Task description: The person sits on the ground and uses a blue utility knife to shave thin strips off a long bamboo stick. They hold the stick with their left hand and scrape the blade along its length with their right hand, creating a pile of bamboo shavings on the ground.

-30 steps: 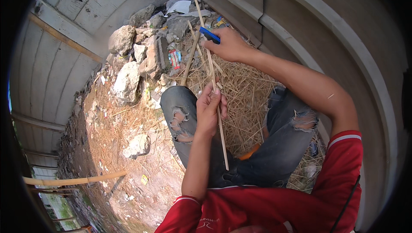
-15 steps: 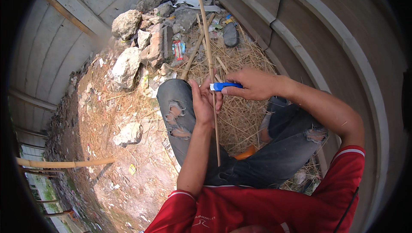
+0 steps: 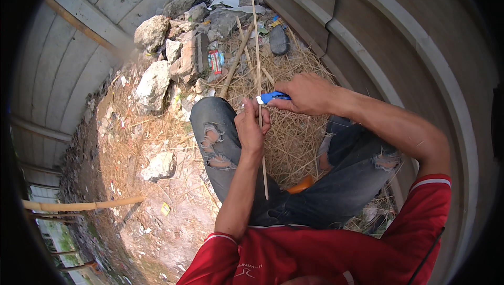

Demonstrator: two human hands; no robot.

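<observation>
A long, thin bamboo strip (image 3: 256, 48) runs from the far edge of the view down over my lap, its near end above my dark jeans. My left hand (image 3: 251, 131) has its fingers curled round the strip, thumb pointing up beside it. A blue utility knife (image 3: 276, 97) is gripped in my right hand (image 3: 308, 95), just beyond the left fingers. Its short pale blade meets or lies very close to the strip; exact contact is too small to tell. An orange object (image 3: 301, 184) lies partly hidden by my leg.
Dry straw (image 3: 294, 143) covers the ground between my legs. Beyond it lie loose bamboo sticks (image 3: 237, 61), a dark stone (image 3: 279, 40) and a pile of pale rocks (image 3: 153, 85) with litter. Corrugated metal sheeting (image 3: 388, 38) rises close on the right; a bamboo pole (image 3: 84, 203) juts in at left.
My left fingers have closed more tightly round the strip. The strip's far end has swung a little to the right. My right hand and the knife have moved slightly away from me, the knife now tilted.
</observation>
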